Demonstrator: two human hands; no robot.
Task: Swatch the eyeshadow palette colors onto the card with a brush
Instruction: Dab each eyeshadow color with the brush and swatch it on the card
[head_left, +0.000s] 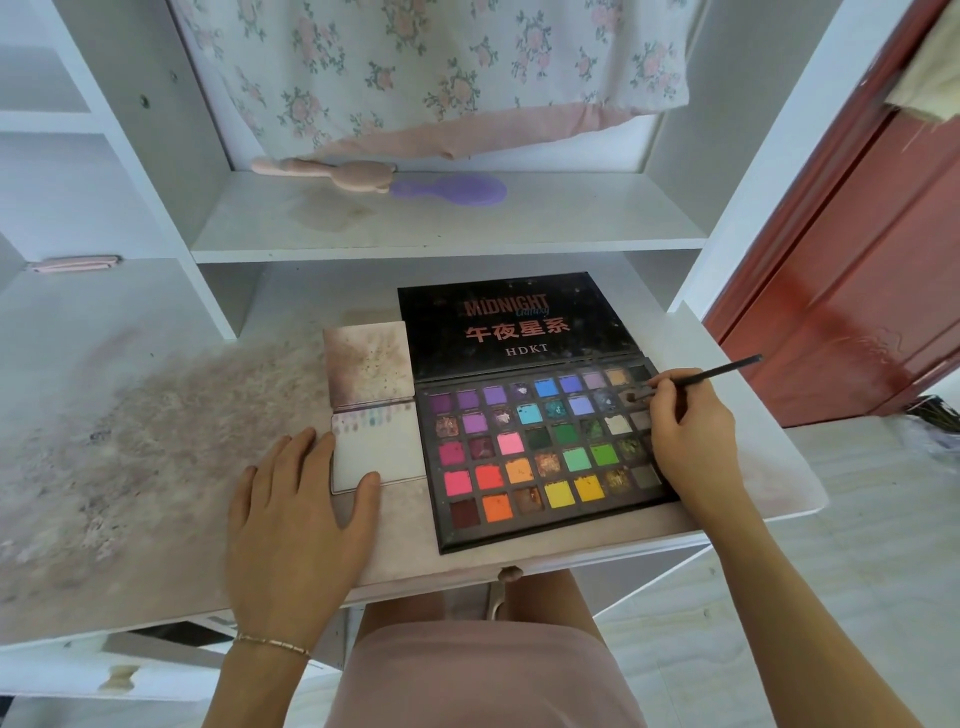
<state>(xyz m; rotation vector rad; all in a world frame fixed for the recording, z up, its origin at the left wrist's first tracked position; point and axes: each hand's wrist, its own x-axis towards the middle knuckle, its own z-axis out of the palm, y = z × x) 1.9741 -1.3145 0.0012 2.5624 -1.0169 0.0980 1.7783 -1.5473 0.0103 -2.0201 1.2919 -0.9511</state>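
Fingers (670, 400) of the right hand (688, 436) pinch the brush (727, 371), its tip in a brown pan at the open palette (545, 457)'s upper right. Left hand (298, 514) lies flat, fingers spread, holding the card (379, 457) on the surface (130, 441).

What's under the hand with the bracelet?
The left hand rests flat on the desk, fingertips on the white card's edge. The desk beneath the palm is hidden.
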